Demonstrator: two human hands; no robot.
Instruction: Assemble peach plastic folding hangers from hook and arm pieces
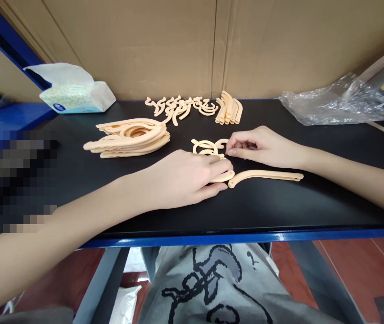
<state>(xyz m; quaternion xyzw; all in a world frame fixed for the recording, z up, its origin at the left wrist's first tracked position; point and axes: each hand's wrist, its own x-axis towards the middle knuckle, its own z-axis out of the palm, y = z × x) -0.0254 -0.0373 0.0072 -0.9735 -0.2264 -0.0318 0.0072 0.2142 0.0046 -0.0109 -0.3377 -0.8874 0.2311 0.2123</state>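
Note:
Cream plastic curved pieces lie on the black tabletop. My left hand rests palm down over some of them, its fingers closed on a curved piece. To its right lies a long curved arm piece, one end beside that piece. Just beyond the left fingers is a ring-shaped piece with a small hook-like piece next to it. My right hand is at that hook-like piece, thumb and fingers curled together; what they hold, if anything, is hidden.
A stack of cream hanger-shaped parts sits at the left. Small hooks and a bundle of arm pieces lie at the back. A tissue pack is back left, a clear plastic bag back right.

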